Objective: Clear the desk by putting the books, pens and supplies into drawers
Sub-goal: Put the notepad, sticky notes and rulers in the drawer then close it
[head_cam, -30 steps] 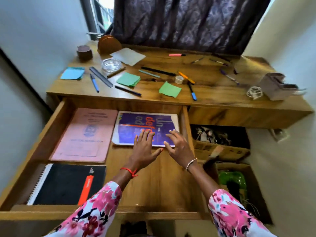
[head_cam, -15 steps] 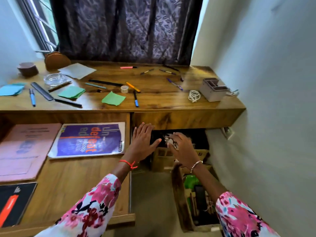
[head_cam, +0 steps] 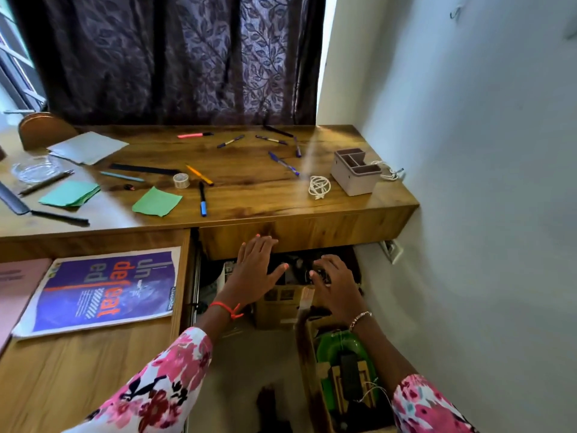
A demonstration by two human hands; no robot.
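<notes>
My left hand (head_cam: 254,270) is spread flat, its fingertips at the lower edge of the closed right drawer front (head_cam: 312,235). My right hand (head_cam: 335,282) hovers beside it under the desk, fingers apart and curled, holding nothing. The left drawer (head_cam: 93,364) is pulled out with a purple book (head_cam: 103,289) and a pink book (head_cam: 15,285) lying in it. On the desk top (head_cam: 249,182) lie several pens, among them a blue-tipped pen (head_cam: 203,198) and an orange pen (head_cam: 199,175), plus green sticky notes (head_cam: 157,202), a tape roll (head_cam: 181,180) and a black ruler (head_cam: 143,169).
A grey organizer box (head_cam: 354,171) and a coiled white cable (head_cam: 319,186) sit at the desk's right end, close to the wall (head_cam: 468,182). Cardboard boxes (head_cam: 281,304) and a box with a green item (head_cam: 340,364) stand under the desk. A dark curtain (head_cam: 175,57) hangs behind.
My view swung right from the open left drawer. Both hands left the purple book and moved right and up to the closed right drawer front.
</notes>
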